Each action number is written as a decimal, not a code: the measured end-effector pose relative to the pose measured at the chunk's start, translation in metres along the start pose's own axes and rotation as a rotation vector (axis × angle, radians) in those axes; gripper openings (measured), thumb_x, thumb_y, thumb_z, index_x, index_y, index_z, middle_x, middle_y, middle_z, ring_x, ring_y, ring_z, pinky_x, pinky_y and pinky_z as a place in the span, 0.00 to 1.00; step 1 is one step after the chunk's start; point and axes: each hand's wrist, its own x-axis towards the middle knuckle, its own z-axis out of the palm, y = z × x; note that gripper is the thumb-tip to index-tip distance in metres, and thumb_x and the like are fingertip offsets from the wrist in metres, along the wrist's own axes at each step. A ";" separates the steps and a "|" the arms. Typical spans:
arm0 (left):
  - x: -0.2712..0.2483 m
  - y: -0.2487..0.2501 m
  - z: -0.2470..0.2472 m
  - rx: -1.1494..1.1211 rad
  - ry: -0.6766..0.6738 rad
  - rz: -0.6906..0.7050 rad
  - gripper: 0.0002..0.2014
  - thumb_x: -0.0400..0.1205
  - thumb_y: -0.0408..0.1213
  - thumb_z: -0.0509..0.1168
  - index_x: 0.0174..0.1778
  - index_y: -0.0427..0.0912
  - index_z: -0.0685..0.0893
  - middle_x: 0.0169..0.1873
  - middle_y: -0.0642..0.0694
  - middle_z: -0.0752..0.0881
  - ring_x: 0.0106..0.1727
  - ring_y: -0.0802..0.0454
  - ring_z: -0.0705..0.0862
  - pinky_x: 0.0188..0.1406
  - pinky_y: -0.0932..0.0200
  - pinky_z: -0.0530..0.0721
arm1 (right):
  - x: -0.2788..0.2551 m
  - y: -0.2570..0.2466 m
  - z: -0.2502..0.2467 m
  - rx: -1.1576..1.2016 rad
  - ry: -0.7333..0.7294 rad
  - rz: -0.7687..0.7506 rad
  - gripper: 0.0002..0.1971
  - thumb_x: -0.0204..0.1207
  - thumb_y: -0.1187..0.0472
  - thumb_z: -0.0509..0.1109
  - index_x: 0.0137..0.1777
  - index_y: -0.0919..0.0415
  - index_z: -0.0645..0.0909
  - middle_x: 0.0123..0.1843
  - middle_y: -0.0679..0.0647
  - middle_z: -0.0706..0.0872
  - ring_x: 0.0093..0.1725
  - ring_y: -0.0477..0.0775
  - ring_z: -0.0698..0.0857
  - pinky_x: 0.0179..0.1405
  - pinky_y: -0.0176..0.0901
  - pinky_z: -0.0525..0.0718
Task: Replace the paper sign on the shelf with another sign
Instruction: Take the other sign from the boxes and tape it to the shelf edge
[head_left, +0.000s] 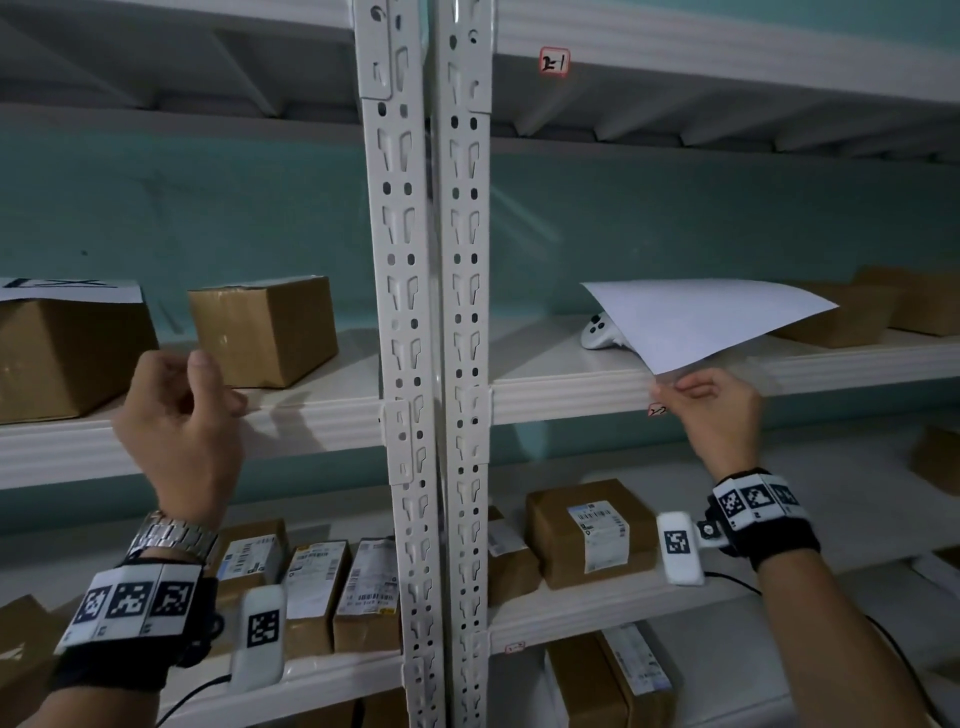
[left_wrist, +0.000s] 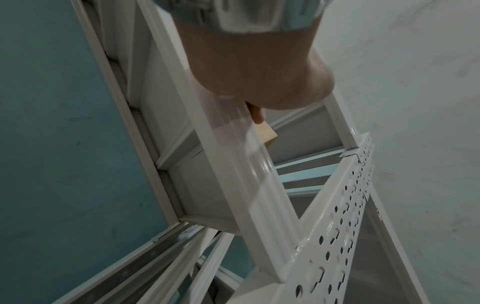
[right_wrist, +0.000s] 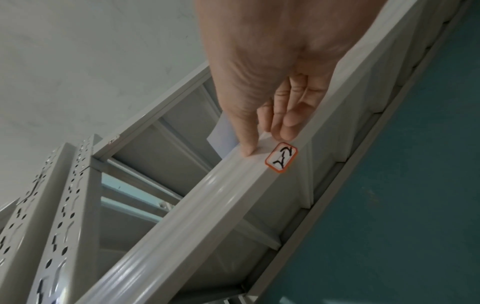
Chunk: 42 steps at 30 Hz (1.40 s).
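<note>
A blank-looking white paper sheet (head_left: 701, 317) slants up over the middle shelf (head_left: 571, 397) on the right bay. My right hand (head_left: 670, 387) pinches its lowest corner at the shelf's front edge, just above a small red-bordered label (head_left: 657, 410). In the right wrist view the thumb and fingers (right_wrist: 285, 125) press that paper corner (right_wrist: 223, 135) against the shelf lip beside the label (right_wrist: 281, 157). A second paper sign (head_left: 67, 291) with black writing lies on a cardboard box at the far left. My left hand (head_left: 218, 384) hovers before the left bay's shelf edge, fingers loosely curled, holding nothing.
Two white perforated uprights (head_left: 426, 364) divide the bays. Cardboard boxes (head_left: 262, 330) sit on the left shelf, and more boxes (head_left: 883, 306) at the right. A white game controller (head_left: 600, 332) lies under the sheet. Labelled parcels (head_left: 587, 530) fill the lower shelf.
</note>
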 end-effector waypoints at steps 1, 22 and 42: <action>0.000 0.000 0.001 0.004 0.008 -0.012 0.12 0.92 0.47 0.60 0.41 0.58 0.77 0.28 0.52 0.83 0.30 0.59 0.86 0.34 0.45 0.85 | 0.000 -0.001 0.000 -0.011 -0.005 -0.003 0.13 0.69 0.57 0.86 0.40 0.56 0.83 0.40 0.55 0.90 0.41 0.55 0.88 0.43 0.43 0.85; -0.002 0.006 -0.003 0.067 0.005 -0.124 0.16 0.91 0.53 0.59 0.37 0.57 0.79 0.29 0.37 0.84 0.34 0.34 0.89 0.33 0.32 0.88 | 0.008 -0.004 -0.005 -0.080 -0.100 0.031 0.13 0.71 0.61 0.85 0.45 0.63 0.83 0.41 0.57 0.88 0.41 0.55 0.88 0.42 0.44 0.88; -0.001 -0.003 -0.007 0.058 -0.013 -0.067 0.15 0.92 0.54 0.59 0.39 0.59 0.79 0.32 0.34 0.87 0.34 0.37 0.91 0.30 0.34 0.89 | 0.003 0.001 -0.007 -0.092 -0.160 -0.038 0.14 0.70 0.66 0.84 0.47 0.58 0.80 0.42 0.54 0.86 0.42 0.51 0.86 0.44 0.38 0.85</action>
